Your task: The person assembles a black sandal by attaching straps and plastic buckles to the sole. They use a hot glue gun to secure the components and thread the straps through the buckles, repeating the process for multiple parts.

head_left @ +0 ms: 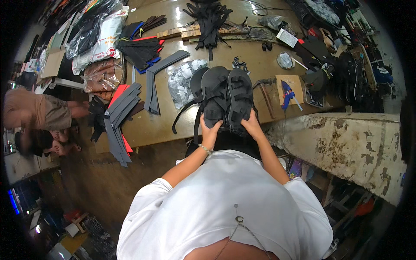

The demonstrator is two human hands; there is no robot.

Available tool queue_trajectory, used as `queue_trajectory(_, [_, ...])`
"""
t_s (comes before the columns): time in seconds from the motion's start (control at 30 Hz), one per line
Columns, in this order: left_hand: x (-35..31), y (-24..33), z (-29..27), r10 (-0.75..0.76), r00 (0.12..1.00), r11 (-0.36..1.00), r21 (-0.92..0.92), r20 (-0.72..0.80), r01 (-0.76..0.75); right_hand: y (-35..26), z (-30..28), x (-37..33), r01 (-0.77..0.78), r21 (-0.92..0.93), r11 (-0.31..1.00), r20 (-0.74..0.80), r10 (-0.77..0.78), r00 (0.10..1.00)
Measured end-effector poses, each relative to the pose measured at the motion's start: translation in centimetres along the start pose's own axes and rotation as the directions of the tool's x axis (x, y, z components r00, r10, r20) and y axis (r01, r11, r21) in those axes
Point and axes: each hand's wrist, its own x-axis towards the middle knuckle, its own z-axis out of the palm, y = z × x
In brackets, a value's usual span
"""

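Note:
At the table's near edge I hold black strap sandals side by side, toes pointing away. My left hand [209, 131] grips the heel end of the middle sandal [215, 86], thumb on top. My right hand [252, 125] is closed on the heel of the right sandal [240, 89] in the same way. Another dark sole [196, 81] shows partly behind the middle sandal on the left. Loose black straps [184, 113] hang off the left side. The fingers under the soles are hidden.
Left of the sandals lie a clear bag of small grey pieces [183, 82] and grey strips [151, 82]. A blue glue gun [287, 94] rests on a tan board to the right. Black straps [209, 21] lie at the back. Another person [39, 108] is at the far left.

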Motion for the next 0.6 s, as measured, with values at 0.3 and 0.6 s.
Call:
queue_trajectory(0.3, [4.0, 7.8, -11.8, 0.075, 0.950, 0.925, 0.377, -0.303, 0.048, -0.9, -2.6, 0.7, -0.274, 0.362, 0.891, 0.215, 0.206, 0.955])
queue_trajectory(0.6, [19.5, 9.8, -9.2, 0.363, 0.924, 0.816, 0.519, -0.122, -0.252, -2.0, 1.1, 0.4, -0.101, 0.234, 0.967, 0.058, 0.090, 0.994])
